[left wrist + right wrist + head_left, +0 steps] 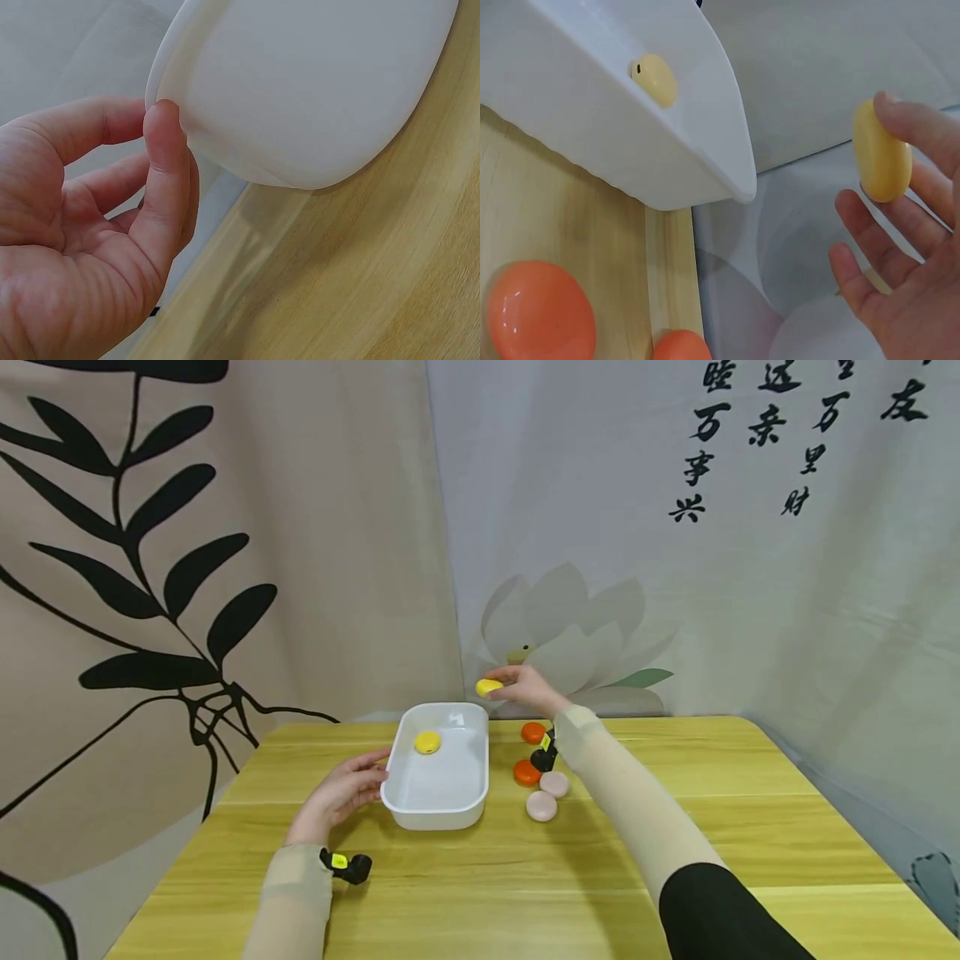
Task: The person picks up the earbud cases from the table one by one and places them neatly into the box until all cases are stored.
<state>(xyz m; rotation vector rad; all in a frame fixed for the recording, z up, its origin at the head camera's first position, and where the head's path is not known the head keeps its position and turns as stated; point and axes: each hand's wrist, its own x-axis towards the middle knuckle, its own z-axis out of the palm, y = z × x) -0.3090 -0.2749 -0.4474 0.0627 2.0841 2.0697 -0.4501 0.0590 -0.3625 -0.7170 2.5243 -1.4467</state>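
A white rectangular tray (473, 777) stands on the wooden table, with one rounded yellow disc (427, 742) lying inside it. That disc (657, 80) has a small dark slot on its edge in the right wrist view. My left hand (350, 789) pinches the tray's left rim between thumb and fingers, as the left wrist view shows close up. Raised above the tray's far right corner, my right hand (531, 687) holds a second glossy yellow disc (883, 153) between thumb and fingertips. Its ring and little fingers spread away from the disc.
Right of the tray lie two orange discs (527, 773) and two pale pink discs (542, 806), near the right forearm. A black wrist camera (543, 758) partly overlaps the orange ones. Behind the wooden table (450, 893) hangs a printed curtain (360, 543).
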